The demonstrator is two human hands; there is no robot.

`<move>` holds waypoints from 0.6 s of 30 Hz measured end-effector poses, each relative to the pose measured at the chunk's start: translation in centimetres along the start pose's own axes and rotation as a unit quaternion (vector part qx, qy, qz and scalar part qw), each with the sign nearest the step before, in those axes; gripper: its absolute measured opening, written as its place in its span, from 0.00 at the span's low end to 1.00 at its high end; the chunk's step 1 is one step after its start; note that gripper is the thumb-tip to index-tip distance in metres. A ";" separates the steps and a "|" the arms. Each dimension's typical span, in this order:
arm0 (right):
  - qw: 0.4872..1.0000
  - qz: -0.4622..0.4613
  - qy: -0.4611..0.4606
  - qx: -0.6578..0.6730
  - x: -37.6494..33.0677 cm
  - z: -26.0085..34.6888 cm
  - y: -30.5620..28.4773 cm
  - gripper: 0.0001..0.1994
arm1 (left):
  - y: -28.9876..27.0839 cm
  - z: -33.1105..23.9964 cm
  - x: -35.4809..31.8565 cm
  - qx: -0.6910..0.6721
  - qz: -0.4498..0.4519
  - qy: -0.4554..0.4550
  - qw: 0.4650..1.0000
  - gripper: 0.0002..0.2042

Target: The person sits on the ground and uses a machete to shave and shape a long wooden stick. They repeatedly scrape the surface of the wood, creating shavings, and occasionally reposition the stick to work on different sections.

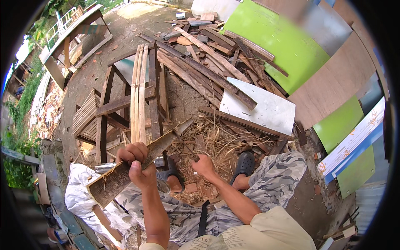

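Observation:
My left hand (pixel 137 162) is wrapped round a long brown piece of split bamboo (pixel 111 183). The piece slants from beside my left thigh up to the right, its far end past the wooden frame. Lower and to its right, my right hand (pixel 204 166) is closed on the handle of a thin knife-like tool (pixel 187 146). That tool's dark blade points up and left towards the bamboo's far part; whether they touch I cannot tell. Shavings and thin strips (pixel 212 135) litter the ground beyond my right hand.
A dark wooden frame (pixel 102 129) with pale slats (pixel 139 91) on it stands ahead on the left. Scrap lumber (pixel 200 79) is piled beyond, near a white panel (pixel 260 106) and green sheets (pixel 279 41). A white sack (pixel 79 191) lies at my left; my shoes (pixel 243 162) flank the shavings.

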State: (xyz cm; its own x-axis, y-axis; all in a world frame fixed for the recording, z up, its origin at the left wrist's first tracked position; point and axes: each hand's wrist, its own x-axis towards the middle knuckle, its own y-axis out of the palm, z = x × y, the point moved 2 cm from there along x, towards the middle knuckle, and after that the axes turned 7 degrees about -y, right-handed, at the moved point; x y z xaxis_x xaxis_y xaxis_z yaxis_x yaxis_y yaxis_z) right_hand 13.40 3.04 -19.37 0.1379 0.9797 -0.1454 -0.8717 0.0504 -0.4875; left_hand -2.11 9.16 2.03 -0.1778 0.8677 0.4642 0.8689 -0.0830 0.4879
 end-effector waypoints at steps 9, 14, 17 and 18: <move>0.997 0.042 -0.057 0.015 -3.4 10.2 -3.0 0.12 | 0.0 0.0 0.6 0.028 0.005 0.010 1.000 0.13; 1.000 -0.009 -0.019 -0.022 1.6 0.6 -0.5 0.12 | 0.5 0.1 1.0 0.011 0.016 0.005 1.000 0.13; 0.999 0.035 -0.019 -0.005 -1.9 6.2 -1.9 0.13 | -1.1 -0.1 1.4 -0.001 0.012 0.002 1.000 0.13; 0.998 0.045 -0.032 0.007 -2.3 8.4 -2.2 0.13 | -1.1 -0.3 1.4 -0.002 0.016 0.003 1.000 0.12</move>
State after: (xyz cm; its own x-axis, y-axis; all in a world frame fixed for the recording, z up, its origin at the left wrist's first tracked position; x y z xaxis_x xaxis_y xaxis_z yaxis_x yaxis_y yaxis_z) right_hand 11.02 2.35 -10.74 0.0289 0.9908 -0.1323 -0.8861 -0.0358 -0.4620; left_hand -3.44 10.38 2.35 -0.1527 0.8615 0.4842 0.8724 -0.1127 0.4756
